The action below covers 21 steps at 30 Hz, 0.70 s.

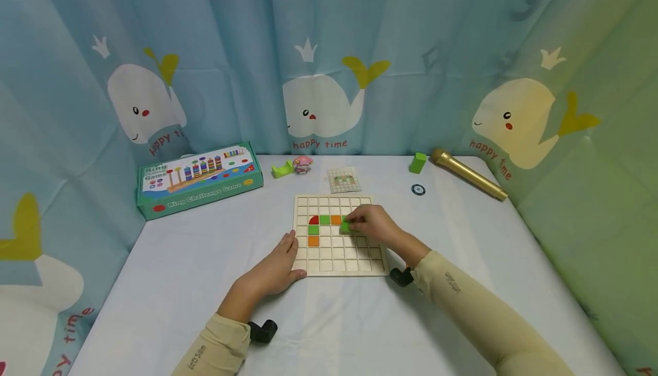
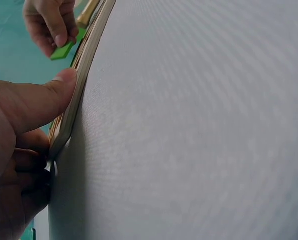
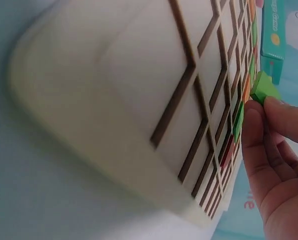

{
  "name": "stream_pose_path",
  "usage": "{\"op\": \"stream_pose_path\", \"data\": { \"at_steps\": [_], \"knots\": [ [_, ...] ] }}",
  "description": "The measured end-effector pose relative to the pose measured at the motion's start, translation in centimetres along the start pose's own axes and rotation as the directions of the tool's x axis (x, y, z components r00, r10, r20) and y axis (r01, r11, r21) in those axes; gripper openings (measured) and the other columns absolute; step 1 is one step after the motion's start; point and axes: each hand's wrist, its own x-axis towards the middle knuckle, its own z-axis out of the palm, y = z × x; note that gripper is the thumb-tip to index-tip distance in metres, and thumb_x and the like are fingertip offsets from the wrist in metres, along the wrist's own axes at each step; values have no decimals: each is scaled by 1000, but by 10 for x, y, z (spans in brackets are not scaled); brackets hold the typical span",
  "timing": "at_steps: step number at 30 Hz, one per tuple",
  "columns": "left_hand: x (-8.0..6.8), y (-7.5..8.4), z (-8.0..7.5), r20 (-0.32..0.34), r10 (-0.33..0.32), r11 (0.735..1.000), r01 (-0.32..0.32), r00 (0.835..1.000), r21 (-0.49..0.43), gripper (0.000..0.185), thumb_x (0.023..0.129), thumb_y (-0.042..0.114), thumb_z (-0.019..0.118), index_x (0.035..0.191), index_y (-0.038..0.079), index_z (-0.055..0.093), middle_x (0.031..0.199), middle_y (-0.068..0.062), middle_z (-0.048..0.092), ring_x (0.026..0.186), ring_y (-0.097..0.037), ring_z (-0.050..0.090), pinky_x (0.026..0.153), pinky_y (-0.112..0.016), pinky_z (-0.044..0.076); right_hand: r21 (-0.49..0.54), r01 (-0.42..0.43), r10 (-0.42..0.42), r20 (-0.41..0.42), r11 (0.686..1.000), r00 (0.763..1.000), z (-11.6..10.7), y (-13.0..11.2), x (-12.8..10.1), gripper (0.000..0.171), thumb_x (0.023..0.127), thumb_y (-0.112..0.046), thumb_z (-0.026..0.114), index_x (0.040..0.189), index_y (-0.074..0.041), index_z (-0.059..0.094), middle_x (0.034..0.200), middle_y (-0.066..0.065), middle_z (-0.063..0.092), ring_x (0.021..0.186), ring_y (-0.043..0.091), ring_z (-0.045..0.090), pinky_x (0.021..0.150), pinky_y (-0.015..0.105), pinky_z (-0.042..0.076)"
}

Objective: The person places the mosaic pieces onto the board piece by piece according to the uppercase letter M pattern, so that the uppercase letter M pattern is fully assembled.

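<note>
A wooden grid board [image 1: 339,266] lies on the table. On it sit a red quarter-round tile [image 1: 314,220], orange tiles [image 1: 313,241] and green tiles [image 1: 324,220]. My right hand [image 1: 374,223] is over the upper right of the grid, thumb and fingertips pinching a small green tile [image 3: 263,88]. Beneath those fingers, another green tile [image 3: 238,122] and a red tile [image 3: 227,151] show on the board in the right wrist view. My left hand [image 1: 272,264] rests at the board's near left corner, fingers stretched along its left edge, thumb [image 2: 54,97] against the near edge.
Behind the board lies a pattern card [image 1: 344,180]. A game box [image 1: 200,182] stands at back left, beside a light green curved piece [image 1: 283,170] and a pink-topped figurine [image 1: 303,164]. Back right are a green block [image 1: 418,163], a round disc [image 1: 418,190] and a gold microphone [image 1: 470,175].
</note>
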Motion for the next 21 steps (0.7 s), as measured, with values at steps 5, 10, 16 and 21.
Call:
{"op": "stream_pose_path", "data": {
  "at_steps": [5, 10, 16, 21],
  "knots": [
    [1, 0, 1, 0, -3, 1000, 3, 1000, -4, 85, 100, 40, 63, 156, -7, 21, 167, -18, 5, 153, -32, 7, 121, -44, 19, -6, 11, -11, 21, 1000, 1000, 8, -3, 6, 16, 89, -6, 76, 105, -5, 79, 103, 5, 72, 87, 15, 63, 73, 29, 54],
    [1, 1, 1, 2, -9, 1000, 9, 1000, -10, 85, 99, 39, 63, 156, -7, 21, 167, -18, 5, 153, -32, 7, 121, -44, 19, -43, 29, -27, 43, 999, 999, 13, -8, 10, 15, 90, -5, 76, 104, -3, 79, 103, 6, 73, 96, 21, 67, 80, 33, 56],
    [0, 2, -1, 13, -17, 1000, 17, 1000, -9, 86, 99, 39, 64, 156, -7, 21, 167, -18, 4, 153, -33, 7, 121, -45, 20, -123, 52, -45, 59, 991, 997, 18, -12, 14, 13, 91, -4, 75, 102, -5, 80, 99, 4, 73, 97, 22, 68, 82, 33, 57],
    [0, 2, -1, 16, -20, 1000, 20, 1000, 2, 85, 99, 40, 63, 157, -7, 20, 167, -18, 4, 153, -32, 6, 121, -44, 20, -167, 89, -81, 54, 982, 995, 21, -13, 15, 13, 90, -2, 74, 100, -6, 81, 97, 3, 73, 94, 20, 68, 81, 32, 57]
  ]
}}
